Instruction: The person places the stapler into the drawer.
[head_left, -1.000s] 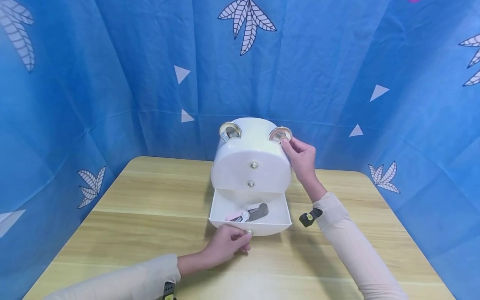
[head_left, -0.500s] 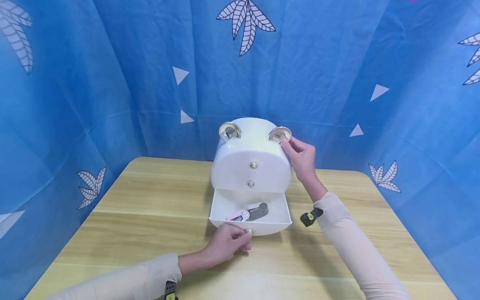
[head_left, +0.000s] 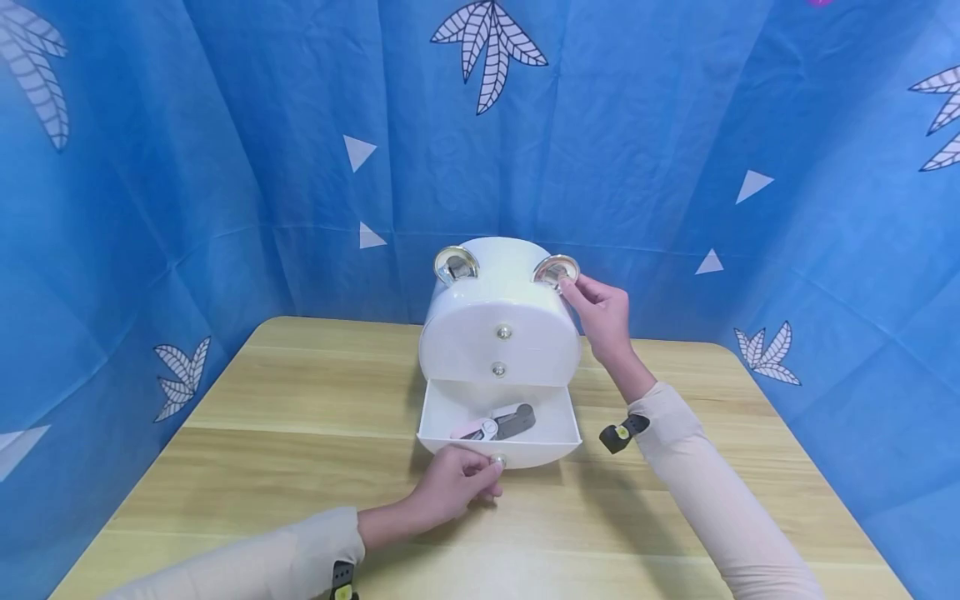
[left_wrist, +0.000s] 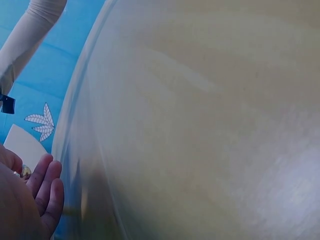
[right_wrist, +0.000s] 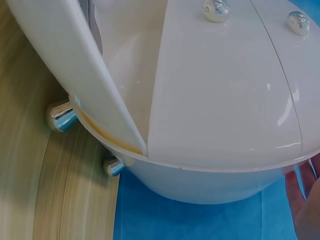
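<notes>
A white drawer box point(head_left: 468, 346) with a rounded top and two gold-rimmed ears stands on the table. Its lowest drawer point(head_left: 551, 454) is pulled out, while two upper drawers are closed. Inside it lie a dark grey jointed tool point(head_left: 517, 422) with a round white hub and a pink piece beside it; their kind is unclear. My left hand point(head_left: 453, 485) pinches the drawer's small round knob point(head_left: 498, 461) between thumb and fingers. Up at the box's right ear point(head_left: 557, 268), my right hand point(head_left: 606, 321) grips its edge. The right wrist view shows those fingers point(right_wrist: 295, 192) at the box's side.
Metallic feet point(right_wrist: 62, 116) lift the box off the wooden table point(head_left: 300, 400). A blue curtain point(head_left: 630, 150) with leaf prints hangs close behind the box and along both sides. Each forearm wears a black strap point(head_left: 624, 433).
The lowest drawer has slid in very slightly, with my left hand still on its knob. My right hand keeps its hold on the ear. The head view has shifted a little.
</notes>
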